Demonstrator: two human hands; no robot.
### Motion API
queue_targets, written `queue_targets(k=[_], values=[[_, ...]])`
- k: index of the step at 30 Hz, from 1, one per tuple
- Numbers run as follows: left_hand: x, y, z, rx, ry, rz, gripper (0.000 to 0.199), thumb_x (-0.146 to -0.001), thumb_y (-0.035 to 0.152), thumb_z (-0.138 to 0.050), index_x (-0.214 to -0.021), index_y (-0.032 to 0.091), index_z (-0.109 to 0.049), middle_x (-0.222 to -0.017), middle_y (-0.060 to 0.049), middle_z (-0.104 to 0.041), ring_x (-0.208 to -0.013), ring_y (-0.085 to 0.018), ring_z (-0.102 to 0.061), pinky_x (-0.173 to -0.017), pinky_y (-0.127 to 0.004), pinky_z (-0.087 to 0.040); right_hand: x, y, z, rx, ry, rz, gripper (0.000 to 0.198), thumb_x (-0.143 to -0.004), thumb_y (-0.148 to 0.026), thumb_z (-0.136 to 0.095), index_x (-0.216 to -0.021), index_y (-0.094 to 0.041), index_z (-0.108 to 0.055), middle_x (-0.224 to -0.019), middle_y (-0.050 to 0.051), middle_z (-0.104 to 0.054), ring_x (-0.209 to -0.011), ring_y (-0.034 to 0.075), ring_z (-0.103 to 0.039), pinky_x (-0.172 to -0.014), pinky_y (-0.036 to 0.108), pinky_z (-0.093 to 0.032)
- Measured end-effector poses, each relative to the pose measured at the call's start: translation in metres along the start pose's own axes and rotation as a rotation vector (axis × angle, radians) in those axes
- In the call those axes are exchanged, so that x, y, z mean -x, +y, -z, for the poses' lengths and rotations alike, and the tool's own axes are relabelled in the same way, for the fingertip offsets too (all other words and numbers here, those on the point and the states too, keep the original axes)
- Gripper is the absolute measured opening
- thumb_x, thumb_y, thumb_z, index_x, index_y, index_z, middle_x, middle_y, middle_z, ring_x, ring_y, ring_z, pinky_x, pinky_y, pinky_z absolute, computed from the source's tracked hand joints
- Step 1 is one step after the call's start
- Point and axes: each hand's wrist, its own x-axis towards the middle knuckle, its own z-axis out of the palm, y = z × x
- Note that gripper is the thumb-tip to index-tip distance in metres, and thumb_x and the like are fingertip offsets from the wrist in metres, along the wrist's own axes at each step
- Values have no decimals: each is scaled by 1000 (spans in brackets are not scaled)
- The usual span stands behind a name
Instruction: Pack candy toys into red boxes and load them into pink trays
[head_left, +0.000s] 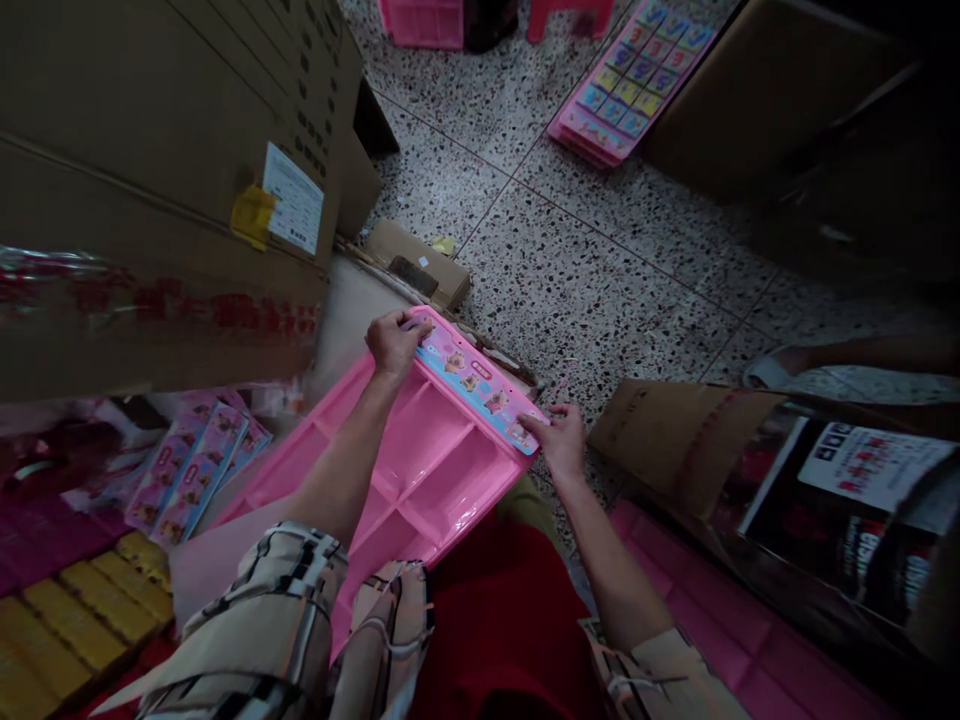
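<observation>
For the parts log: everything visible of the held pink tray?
The pink tray looks like glossy plastic, with recessed compartments split by ridges. A pink-and-blue cartoon-animal strip runs along its far edge. It slants before the person; left hand and right hand hold the strip's ends. The left forearm hides part.

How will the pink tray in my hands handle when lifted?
The pink tray looks thin-walled, so it's probably light for its size. Its raised dividers likely stiffen it, though it may bend a little. Being shiny, it could feel slippery.
</observation>
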Motion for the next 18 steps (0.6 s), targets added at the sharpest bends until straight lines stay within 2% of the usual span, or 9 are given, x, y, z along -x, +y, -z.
queue_targets(k=[2,5,6,8,10,12,14,16,18], values=[[1,-3,1,-41,91,-78,28,-72,38,-87,-89,18,-77,-86,-4,-72,-85,-23,-64,-82,-33,-50,0,-5,4,106,17,42,72,-52,-65,-88,-101,-23,-54,-75,-2,-60,-64,21,-58,-59,30,-38],[-6,-5,3,-90,255,-186,61,-63,32,-94,-118,19,-73,-117,-10,-69,-106,-28,-62,-96,-37,-49,3,-8,18,363,47,65,74,-54,-70,-87,-102,-23,-56,-70,-2,-58,-64,22,-54,-61,31,-33],[-10,-5,4,-106,259,-226,60,-64,31,-94,-119,20,-72,-120,-11,-67,-109,-28,-61,-99,-38,-48,4,-7,22,422,44,65,73,-54,-72,-86,-100,-23,-57,-68,-2,-57,-62,22,-53,-60,31,-32],[-23,-3,4,-135,150,-329,32,-76,29,-86,-106,22,-76,-112,-9,-69,-107,-27,-62,-101,-40,-46,8,-2,29,403,11,78,69,-58,-76,-83,-94,-24,-58,-67,-1,-58,-61,21,-52,-60,31,-33],[-37,2,2,-152,-11,-432,6,-88,25,-73,-91,22,-77,-100,-8,-72,-103,-26,-63,-99,-38,-46,12,6,31,179,-49,93,64,-59,-75,-84,-87,-23,-59,-72,0,-62,-64,19,-55,-61,31,-38],[-51,6,1,-145,-125,-461,14,-92,24,-65,-89,20,-78,-97,-8,-73,-100,-25,-64,-93,-35,-47,15,14,26,-117,-123,42,64,-56,-71,-87,-86,-22,-58,-76,0,-64,-66,18,-57,-61,29,-43],[-63,9,5,-104,-242,-425,23,-96,27,-58,-91,18,-79,-97,-8,-74,-96,-23,-65,-88,-32,-48,17,20,20,-313,-186,-41,67,-52,-71,-88,-86,-22,-57,-74,-1,-65,-63,17,-58,-58,29,-46],[-72,11,13,-40,-425,-392,30,-98,29,-53,-94,17,-80,-95,-8,-74,-93,-21,-66,-86,-29,-48,18,23,14,-382,-217,-88,69,-52,-73,-87,-86,-22,-55,-70,-2,-65,-59,17,-58,-56,28,-46],[-78,13,25,-14,-598,-409,26,-94,28,-57,-98,17,-81,-97,-7,-74,-95,-19,-66,-88,-26,-49,18,25,11,-405,-219,-90,69,-53,-71,-87,-89,-22,-54,-69,-3,-65,-59,16,-59,-57,28,-48]])
